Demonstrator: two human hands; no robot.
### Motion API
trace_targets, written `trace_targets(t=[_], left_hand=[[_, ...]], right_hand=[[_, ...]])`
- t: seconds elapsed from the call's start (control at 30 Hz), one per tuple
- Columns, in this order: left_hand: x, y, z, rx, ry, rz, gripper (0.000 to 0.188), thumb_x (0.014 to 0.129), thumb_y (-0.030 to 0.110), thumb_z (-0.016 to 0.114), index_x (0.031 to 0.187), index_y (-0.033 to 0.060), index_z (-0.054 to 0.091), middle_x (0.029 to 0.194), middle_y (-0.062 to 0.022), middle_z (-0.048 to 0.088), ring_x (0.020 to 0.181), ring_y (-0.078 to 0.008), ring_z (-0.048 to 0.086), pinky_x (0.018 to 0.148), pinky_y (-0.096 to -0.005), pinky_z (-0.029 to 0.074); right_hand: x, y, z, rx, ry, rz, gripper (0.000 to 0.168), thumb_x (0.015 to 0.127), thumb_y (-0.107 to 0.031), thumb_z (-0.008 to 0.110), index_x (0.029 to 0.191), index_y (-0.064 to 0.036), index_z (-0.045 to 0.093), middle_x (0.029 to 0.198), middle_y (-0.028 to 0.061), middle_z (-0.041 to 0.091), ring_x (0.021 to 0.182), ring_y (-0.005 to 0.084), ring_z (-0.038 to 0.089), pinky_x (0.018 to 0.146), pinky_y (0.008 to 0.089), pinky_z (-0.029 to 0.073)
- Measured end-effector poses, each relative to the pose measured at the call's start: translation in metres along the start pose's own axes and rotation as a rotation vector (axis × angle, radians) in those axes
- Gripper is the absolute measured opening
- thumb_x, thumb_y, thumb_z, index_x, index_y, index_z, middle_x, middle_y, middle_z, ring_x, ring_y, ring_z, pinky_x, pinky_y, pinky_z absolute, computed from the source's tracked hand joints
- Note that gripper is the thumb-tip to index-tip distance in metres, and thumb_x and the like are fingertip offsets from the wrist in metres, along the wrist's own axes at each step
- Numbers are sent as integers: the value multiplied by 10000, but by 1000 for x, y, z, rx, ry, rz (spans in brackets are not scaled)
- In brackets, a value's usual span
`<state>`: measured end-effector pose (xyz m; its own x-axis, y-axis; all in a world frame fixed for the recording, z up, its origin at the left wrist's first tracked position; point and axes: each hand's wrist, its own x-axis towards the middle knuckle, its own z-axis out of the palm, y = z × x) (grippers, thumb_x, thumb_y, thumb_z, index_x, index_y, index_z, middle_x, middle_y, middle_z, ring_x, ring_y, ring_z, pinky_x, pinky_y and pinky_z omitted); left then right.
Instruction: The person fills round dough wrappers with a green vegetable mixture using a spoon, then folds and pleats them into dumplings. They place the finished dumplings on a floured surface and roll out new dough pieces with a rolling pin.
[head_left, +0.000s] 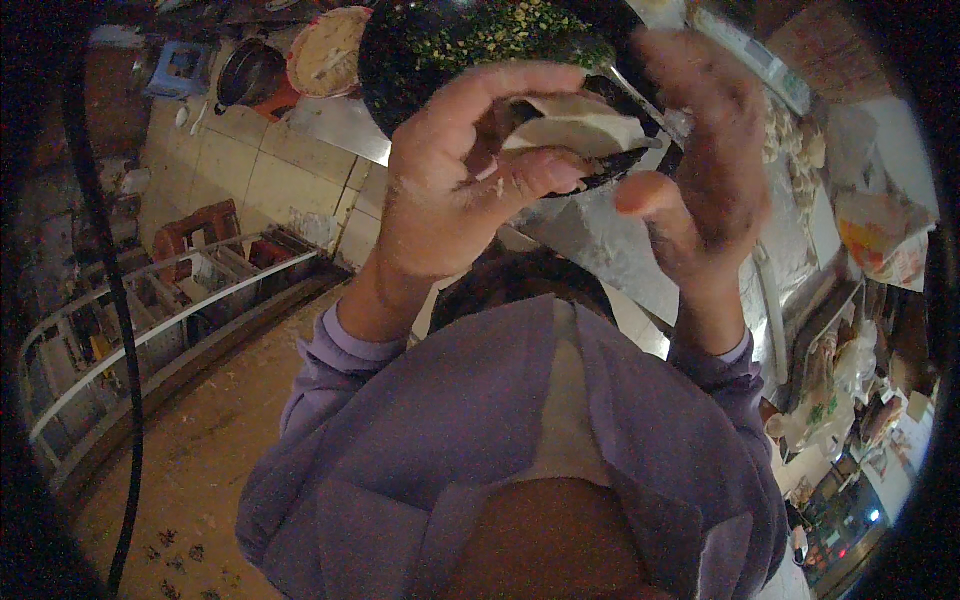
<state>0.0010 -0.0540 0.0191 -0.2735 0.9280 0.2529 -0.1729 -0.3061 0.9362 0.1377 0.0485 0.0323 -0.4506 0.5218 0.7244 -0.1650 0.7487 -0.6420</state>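
A pale folded dough wrapper (577, 133) rests in my left hand (450, 165), pinched between thumb and curled fingers. My right hand (709, 157) is blurred and held up just right of the dough, thumb and fingers apart. Between the hands, a thin utensil handle (637, 94) slants down from a dark round bowl (382, 94); its end lies close to my right palm, and contact cannot be made out. Chopped green and yellow filling (510, 34) lies in that bowl, beyond my hands. A dark edge shows under the dough, partly hidden by my left thumb.
Several pale dough pieces (802, 150) sit on the metal worktop (600, 240) at right. A bowl of beige contents (326, 56) and a black pan (251, 75) stand at upper left. A white metal rack (187, 315) is low at left; a black cable (124, 300) hangs before it.
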Motion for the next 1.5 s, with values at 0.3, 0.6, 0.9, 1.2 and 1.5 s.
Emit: trace_targets(t=[0.3,0.6,0.9,1.2,1.5], left_hand=[[9,6,-4,517,15,168,598,727,99,748,1237,24,447,1071,-107,612,966,-187,600,770,-265,492],[35,-5,-17,191,-187,209,657,768,228,721,1287,15,378,1308,-147,392,1188,-264,407,963,-387,351],[53,7,-21,657,-408,651,531,863,429,557,1220,36,534,1233,-165,513,1160,-308,485,1008,-428,316],[39,32,-15,991,-393,640,464,881,446,513,1187,104,584,1166,-132,565,1089,-281,541,1021,-497,278],[41,11,-18,1055,-272,880,394,896,396,514,1155,113,602,1113,-115,590,1066,-265,550,1043,-509,255]], right_hand=[[-30,13,17,738,2,511,398,810,-28,652,1191,16,546,1119,111,599,975,154,584,846,269,474],[-33,2,25,1143,88,721,370,852,-88,615,1193,23,522,1047,142,625,863,187,639,797,305,530],[-38,-6,27,1175,135,686,329,849,-63,615,1160,19,544,1060,136,621,902,173,624,785,293,526],[-42,-11,22,1053,138,654,292,825,-46,642,1099,28,577,962,101,649,834,139,622,747,259,504],[-41,-18,20,842,155,608,314,812,-36,655,1109,34,581,972,110,650,839,158,629,737,257,503]])
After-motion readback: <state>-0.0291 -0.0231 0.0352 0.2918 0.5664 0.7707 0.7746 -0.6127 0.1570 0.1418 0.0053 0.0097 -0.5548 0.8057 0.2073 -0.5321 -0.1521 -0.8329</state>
